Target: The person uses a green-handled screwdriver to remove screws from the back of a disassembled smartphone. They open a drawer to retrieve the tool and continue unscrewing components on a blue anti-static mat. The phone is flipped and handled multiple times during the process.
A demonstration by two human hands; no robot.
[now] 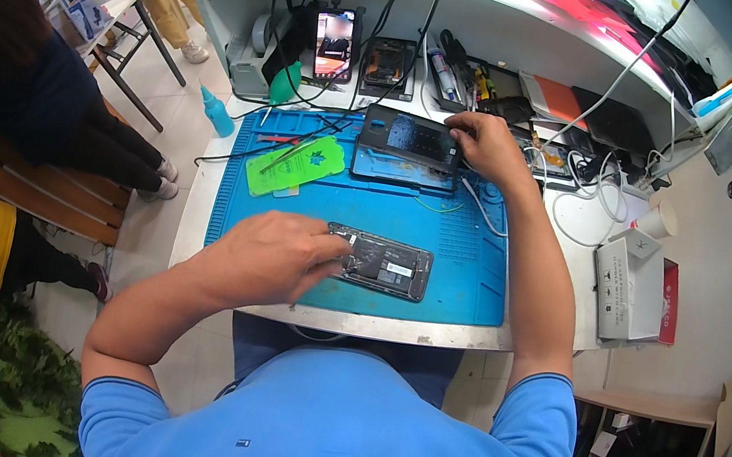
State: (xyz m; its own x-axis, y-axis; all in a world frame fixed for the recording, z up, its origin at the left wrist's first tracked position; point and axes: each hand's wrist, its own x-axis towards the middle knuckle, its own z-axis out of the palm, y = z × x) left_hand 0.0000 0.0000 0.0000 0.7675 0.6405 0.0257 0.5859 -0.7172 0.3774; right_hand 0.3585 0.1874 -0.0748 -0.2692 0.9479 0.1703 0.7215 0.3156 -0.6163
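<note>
On the blue work mat (279, 287) lies an opened phone (384, 265), its battery and inner parts facing up. My left hand (279, 258) is over the phone's left end, fingers curled together at its edge. Whatever is between those fingertips, if anything, is hidden. Farther back, my right hand (488, 145) pinches the right corner of a dark phone back cover (412, 138). This cover is tilted and rests over a black-framed tray (395, 171). To the left of the tray is a bright green card (295, 166) with tweezers across it.
A lit phone (335, 44) stands at the back beside a green air blower (285, 83). A blue bottle (216, 112) is at the left edge. White cables (602, 176) and an open white box (632, 288) are on the right. Other people (32, 85) are on the left.
</note>
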